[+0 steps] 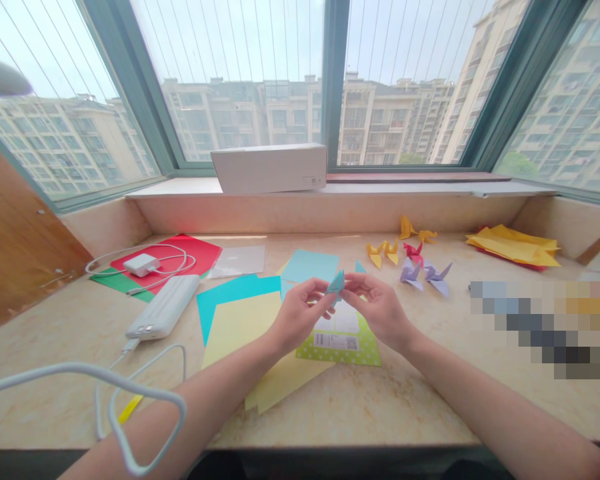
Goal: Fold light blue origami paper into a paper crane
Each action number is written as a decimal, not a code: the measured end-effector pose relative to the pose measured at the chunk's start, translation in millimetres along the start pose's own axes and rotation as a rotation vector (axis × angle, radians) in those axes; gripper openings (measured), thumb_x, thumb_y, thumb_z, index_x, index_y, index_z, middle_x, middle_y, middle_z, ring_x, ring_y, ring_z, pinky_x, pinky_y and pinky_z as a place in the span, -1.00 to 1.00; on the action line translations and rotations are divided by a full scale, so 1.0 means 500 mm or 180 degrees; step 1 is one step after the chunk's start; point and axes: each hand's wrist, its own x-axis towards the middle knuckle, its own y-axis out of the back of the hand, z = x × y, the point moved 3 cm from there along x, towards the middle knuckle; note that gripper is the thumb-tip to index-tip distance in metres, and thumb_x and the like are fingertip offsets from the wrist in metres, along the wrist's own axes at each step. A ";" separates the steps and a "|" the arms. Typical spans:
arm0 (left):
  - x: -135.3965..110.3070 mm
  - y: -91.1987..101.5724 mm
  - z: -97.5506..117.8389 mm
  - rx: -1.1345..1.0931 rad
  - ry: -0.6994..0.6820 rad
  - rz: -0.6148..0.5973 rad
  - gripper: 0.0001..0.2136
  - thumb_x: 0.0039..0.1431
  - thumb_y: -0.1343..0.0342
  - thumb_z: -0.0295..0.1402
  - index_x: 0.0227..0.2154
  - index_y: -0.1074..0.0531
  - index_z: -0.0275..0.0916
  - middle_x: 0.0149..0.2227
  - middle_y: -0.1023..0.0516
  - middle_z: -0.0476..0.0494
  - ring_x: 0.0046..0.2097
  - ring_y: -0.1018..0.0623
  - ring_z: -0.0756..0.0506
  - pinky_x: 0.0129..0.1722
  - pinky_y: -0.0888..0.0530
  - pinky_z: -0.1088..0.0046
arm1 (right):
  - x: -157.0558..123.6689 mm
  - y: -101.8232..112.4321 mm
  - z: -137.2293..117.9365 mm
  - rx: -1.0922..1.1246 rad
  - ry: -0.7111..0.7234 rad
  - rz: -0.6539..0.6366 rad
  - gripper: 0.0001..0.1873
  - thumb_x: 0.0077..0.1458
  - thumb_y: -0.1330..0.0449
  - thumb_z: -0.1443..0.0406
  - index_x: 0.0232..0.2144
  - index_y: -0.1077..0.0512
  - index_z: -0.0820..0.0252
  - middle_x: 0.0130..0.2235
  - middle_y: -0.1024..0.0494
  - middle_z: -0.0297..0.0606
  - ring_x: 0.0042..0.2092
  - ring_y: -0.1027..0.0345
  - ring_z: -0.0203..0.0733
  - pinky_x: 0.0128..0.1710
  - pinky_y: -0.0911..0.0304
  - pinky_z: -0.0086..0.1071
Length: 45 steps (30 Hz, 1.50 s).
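Observation:
My left hand and my right hand meet above the desk, both pinching a small light-blue folded paper piece between their fingertips. Under the hands lie loose coloured sheets: a yellow sheet, a teal sheet, a pale blue sheet and a green dotted paper pack. Several finished paper cranes in yellow, red and lilac stand to the right of the hands.
A white power bank with white cables lies at left, near a white charger on red paper. A white box sits on the windowsill. A stack of yellow and red sheets lies at far right.

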 end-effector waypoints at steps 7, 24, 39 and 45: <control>0.000 0.006 -0.005 0.0101 -0.0047 0.0286 -0.72 0.16 -0.23 -0.18 -0.20 -0.47 -0.30 -0.26 -0.45 -0.11 -0.39 -0.52 0.01 -0.50 -0.51 0.51 | 0.000 0.003 -0.013 -0.0352 0.0262 -0.0065 -0.84 0.13 -0.28 0.22 -0.23 -0.57 0.12 -0.29 -0.60 -0.25 -0.26 -0.42 -0.16 -0.15 -0.32 -0.19; 0.000 -0.002 -0.003 -0.0312 0.0072 0.0085 -0.54 0.19 -0.20 -0.20 0.08 -0.29 -0.27 -0.15 -0.50 -0.21 -0.35 -0.60 -0.05 -0.42 -0.56 0.43 | -0.003 0.003 -0.027 -0.0563 0.0712 -0.0053 -0.86 0.16 -0.26 0.21 -0.22 -0.54 0.08 -0.14 -0.56 -0.19 -0.13 -0.43 -0.11 -0.10 -0.37 -0.18; 0.000 -0.001 -0.012 0.0218 0.0227 0.0000 -0.58 0.13 -0.24 -0.17 -0.03 -0.44 -0.31 -0.15 -0.55 -0.26 -0.34 -0.55 -0.04 -0.53 -0.51 0.52 | 0.014 0.022 -0.012 0.0531 -0.0152 0.0328 -0.72 0.07 -0.34 0.15 -0.19 -0.52 0.13 -0.27 -0.63 -0.24 -0.34 -0.45 -0.23 -0.25 -0.40 -0.28; -0.002 -0.001 -0.008 0.0343 0.0233 -0.0052 -0.70 0.13 -0.23 -0.12 -0.40 -0.50 -0.31 -0.34 -0.57 -0.16 -0.45 -0.51 0.01 -0.58 -0.45 0.57 | 0.008 0.016 -0.014 0.0252 0.0132 0.0078 -0.76 0.10 -0.31 0.14 -0.21 -0.53 0.12 -0.26 -0.61 -0.22 -0.21 -0.48 -0.13 -0.14 -0.41 -0.17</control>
